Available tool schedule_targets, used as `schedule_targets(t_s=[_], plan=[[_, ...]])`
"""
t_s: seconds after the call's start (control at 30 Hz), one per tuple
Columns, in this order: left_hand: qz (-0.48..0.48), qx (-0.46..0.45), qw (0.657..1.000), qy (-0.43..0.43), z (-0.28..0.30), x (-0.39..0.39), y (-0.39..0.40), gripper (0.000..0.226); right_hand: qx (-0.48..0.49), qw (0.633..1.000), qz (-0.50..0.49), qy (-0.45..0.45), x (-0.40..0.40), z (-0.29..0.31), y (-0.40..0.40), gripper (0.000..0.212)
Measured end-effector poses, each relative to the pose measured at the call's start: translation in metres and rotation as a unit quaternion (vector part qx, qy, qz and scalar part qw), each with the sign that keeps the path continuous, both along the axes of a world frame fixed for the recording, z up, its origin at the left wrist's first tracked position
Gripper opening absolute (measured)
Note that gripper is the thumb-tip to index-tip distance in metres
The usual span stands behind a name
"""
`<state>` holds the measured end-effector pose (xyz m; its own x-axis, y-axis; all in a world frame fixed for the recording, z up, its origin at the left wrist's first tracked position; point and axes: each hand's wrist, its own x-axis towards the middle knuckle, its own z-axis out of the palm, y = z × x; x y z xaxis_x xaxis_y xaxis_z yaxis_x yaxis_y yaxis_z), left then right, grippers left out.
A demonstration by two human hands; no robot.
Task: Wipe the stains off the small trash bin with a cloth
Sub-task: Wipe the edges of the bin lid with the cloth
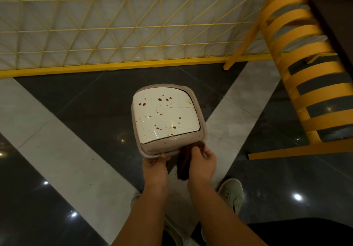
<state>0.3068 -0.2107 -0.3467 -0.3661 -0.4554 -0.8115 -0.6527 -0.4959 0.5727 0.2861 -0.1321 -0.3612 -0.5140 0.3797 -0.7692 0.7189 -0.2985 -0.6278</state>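
The small trash bin stands on the floor in the middle of the head view. Its white lid is speckled with brown stains, and a beige rim runs around it. My left hand grips the near edge of the bin's rim. A dark brown cloth is held in my right hand and pressed against the near right corner of the bin. Part of the cloth hangs down between my two hands.
A yellow slatted chair stands to the right of the bin, with a dark table edge above it. A yellow wire fence runs behind the bin. My shoes rest on the glossy tiled floor near the bottom.
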Motion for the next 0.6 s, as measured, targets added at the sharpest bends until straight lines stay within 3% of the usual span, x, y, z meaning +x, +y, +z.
schedule_targets(t_s=[0.1, 0.4, 0.5, 0.6], plan=[[0.012, 0.005, 1.0, -0.015, -0.003, 0.004, 0.002, 0.023, -0.038, 0.998, 0.047, 0.004, 0.025, -0.007, -0.028, 0.018], [0.005, -0.011, 1.0, -0.001, -0.005, 0.0, -0.001, 0.027, 0.03, 0.998, -0.045, 0.013, -0.011, 0.0, 0.023, 0.014], [0.008, -0.019, 1.0, 0.003, -0.004, -0.001, 0.0, 0.028, 0.053, 0.996, -0.046, 0.047, -0.014, 0.004, 0.014, 0.01], [0.006, -0.029, 1.0, 0.0, -0.005, -0.001, 0.001, 0.032, 0.095, 0.985, 0.031, 0.141, 0.001, 0.011, 0.002, 0.011]])
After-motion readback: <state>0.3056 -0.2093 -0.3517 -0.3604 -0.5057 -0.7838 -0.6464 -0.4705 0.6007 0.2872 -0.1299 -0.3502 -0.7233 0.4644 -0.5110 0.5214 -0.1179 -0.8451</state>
